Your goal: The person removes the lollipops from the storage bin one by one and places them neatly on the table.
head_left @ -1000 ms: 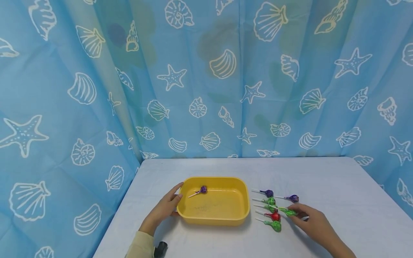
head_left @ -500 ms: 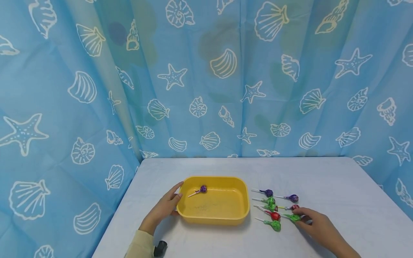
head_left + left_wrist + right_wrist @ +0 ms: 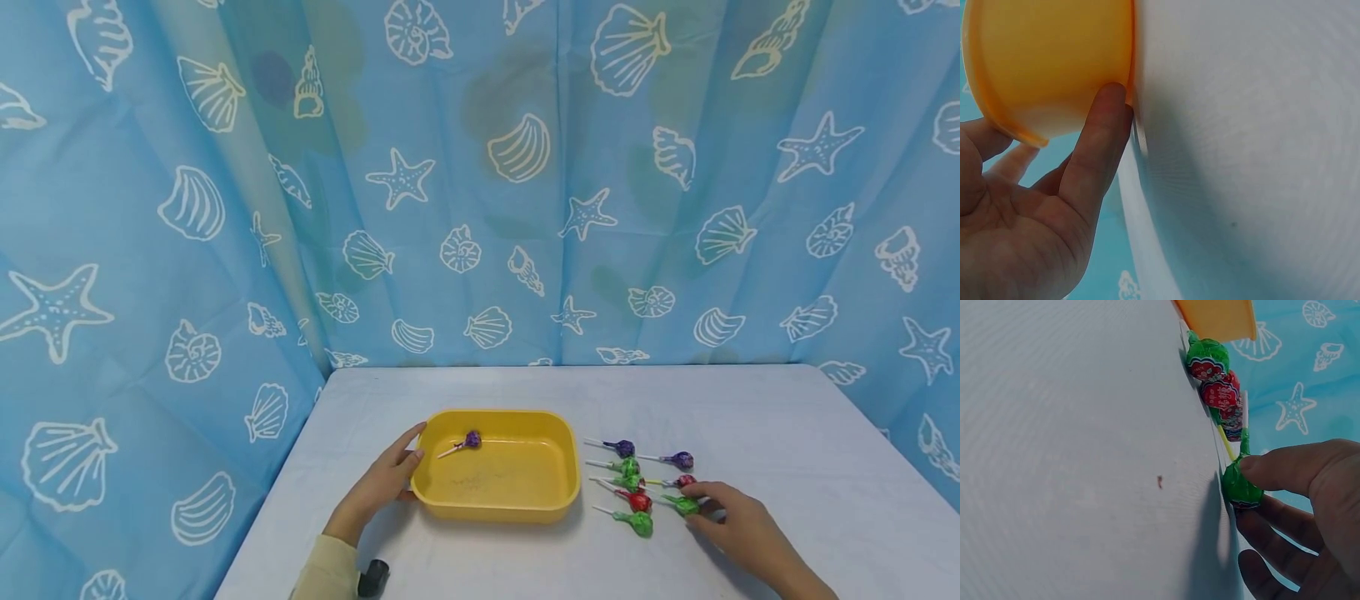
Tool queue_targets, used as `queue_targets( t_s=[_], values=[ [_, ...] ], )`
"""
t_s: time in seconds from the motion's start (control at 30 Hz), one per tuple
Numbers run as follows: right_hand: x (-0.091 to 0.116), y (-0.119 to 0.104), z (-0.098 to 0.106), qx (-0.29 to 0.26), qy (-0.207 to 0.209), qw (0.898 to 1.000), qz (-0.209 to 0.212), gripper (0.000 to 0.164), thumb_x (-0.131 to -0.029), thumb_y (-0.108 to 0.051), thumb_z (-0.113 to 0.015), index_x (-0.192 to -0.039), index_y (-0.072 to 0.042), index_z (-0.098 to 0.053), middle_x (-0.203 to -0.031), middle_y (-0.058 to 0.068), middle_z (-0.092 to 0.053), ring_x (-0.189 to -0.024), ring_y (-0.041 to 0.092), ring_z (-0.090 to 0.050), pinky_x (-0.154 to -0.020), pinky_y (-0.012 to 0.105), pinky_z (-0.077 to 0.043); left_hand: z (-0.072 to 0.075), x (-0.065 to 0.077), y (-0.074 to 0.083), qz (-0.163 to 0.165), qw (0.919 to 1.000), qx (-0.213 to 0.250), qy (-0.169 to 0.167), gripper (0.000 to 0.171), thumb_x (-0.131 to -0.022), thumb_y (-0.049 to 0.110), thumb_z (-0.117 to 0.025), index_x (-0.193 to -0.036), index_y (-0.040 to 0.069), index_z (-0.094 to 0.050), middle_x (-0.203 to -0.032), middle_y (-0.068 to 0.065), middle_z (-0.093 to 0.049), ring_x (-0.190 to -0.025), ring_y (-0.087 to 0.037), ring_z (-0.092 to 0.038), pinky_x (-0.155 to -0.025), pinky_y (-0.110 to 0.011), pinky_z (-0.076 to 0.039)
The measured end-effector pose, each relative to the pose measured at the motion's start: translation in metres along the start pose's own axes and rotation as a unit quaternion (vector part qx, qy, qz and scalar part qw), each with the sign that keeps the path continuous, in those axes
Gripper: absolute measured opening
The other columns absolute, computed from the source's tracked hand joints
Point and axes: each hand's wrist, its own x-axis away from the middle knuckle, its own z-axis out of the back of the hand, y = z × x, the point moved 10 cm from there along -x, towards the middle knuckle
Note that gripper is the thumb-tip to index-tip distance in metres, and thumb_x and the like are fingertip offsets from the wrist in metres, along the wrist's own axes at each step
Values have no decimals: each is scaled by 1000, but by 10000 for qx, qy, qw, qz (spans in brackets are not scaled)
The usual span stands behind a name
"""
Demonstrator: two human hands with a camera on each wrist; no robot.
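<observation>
My left hand (image 3: 381, 482) holds the left end of a yellow tray (image 3: 495, 514); fingers lie over the rim and a digit (image 3: 1099, 137) presses low against the outer wall. One purple-wrapped lollipop (image 3: 472, 439) lies inside the tray. To the tray's right, my right hand (image 3: 731, 522) pinches the head of a green lollipop (image 3: 684, 505) between thumb and fingers, its stick pointing left. In the right wrist view this green lollipop (image 3: 1241, 485) is at table level, beside a yellow stick (image 3: 1226, 442).
Left of my right hand lies a column of lollipops: purple (image 3: 625, 449), several green such as the nearest (image 3: 641, 524), and red (image 3: 640, 502). Another purple one (image 3: 683, 460) and a dark pink one (image 3: 686, 481) form a second column. A black object (image 3: 373, 577) sits by my left sleeve.
My right hand has lowered the green lollipop and shifted slightly right and nearer, uncovering the dark pink lollipop. Over the last half second it barely moves. My left hand and the tray stay put.
</observation>
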Motion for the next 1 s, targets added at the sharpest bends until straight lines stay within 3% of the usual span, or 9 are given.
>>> queue_targets(
  t_s=[0.37, 0.63, 1.0],
  values=[
    [2, -10, 18, 134, 553, 9981, 217, 33, -85, -8, -79, -115, -3, -70, -111, 16, -70, -91, 28, -67, -74, 48, -59, 0, 2, 1, -56, 10000, 39, -73, 55, -109, 28, -50, -160, 23, -33, -139, -26, -52, -98, -25, -63, -77, -41, -62],
    [-2, -40, 26, 22, 822, 9941, 700, 33, -85, -10, -80, -116, -5, -70, -102, 5, -72, -87, 20, -66, -69, 31, -57, -1, -1, -1, -52, 10000, 12, -36, 54, -108, 29, -50, -160, 24, -34, -138, -25, -54, -95, -24, -63, -76, -41, -62],
    [-17, -74, 23, -168, 733, 9920, 1013, 32, -88, -10, -79, -118, -5, -70, -111, 10, -71, -91, 21, -68, -75, 40, -60, 0, -1, -1, -45, 10000, 37, -60, 54, -108, 28, -50, -160, 25, -34, -139, -25, -53, -97, -25, -63, -76, -41, -62]
  ],
)
